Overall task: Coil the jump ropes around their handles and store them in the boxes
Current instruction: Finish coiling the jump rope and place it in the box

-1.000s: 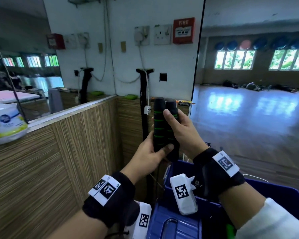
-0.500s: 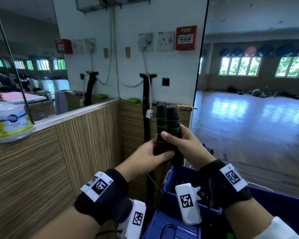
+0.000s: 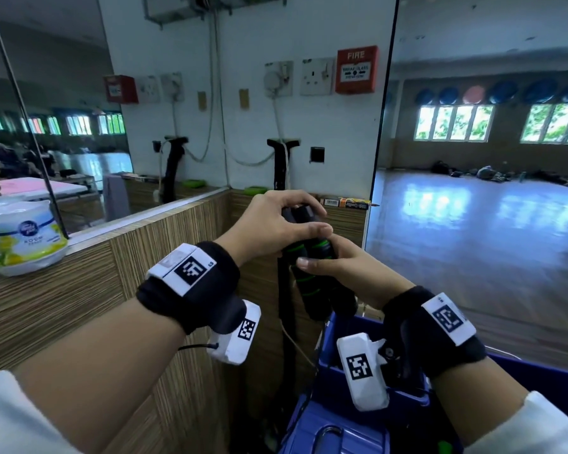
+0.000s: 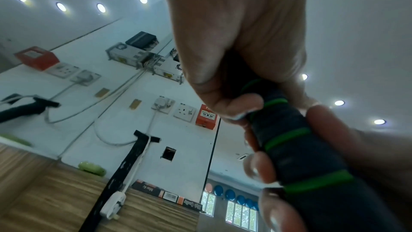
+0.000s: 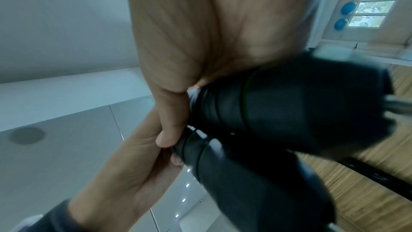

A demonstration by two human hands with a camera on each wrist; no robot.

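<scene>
Head view: your left hand (image 3: 276, 224) is curled over the top end of the two black jump rope handles (image 3: 312, 276), fingers wrapped across their caps, thumb lying along the side. Your right hand (image 3: 345, 273) grips the same pair lower down, thumb across the green-ringed foam. Handles sit side by side, touching, tilted a little, held in the air just above the near corner of the blue box (image 3: 358, 329). Black rope (image 3: 318, 352) hangs from the lower ends down toward the box; where it ends is hidden. White tub (image 3: 20, 237) sits on the wooden ledge at far left, well apart. Left wrist view: your left hand (image 4: 234, 50) is closed round the upper end of a handle, your right fingers (image 4: 260, 167) wrapped round the shaft below it, green rings showing between them. Right wrist view: blurred, but your right hand (image 5: 200, 33) holds both handles (image 5: 289, 112) against the palm, your left hand (image 5: 133, 165) clasping their far ends.
</scene>
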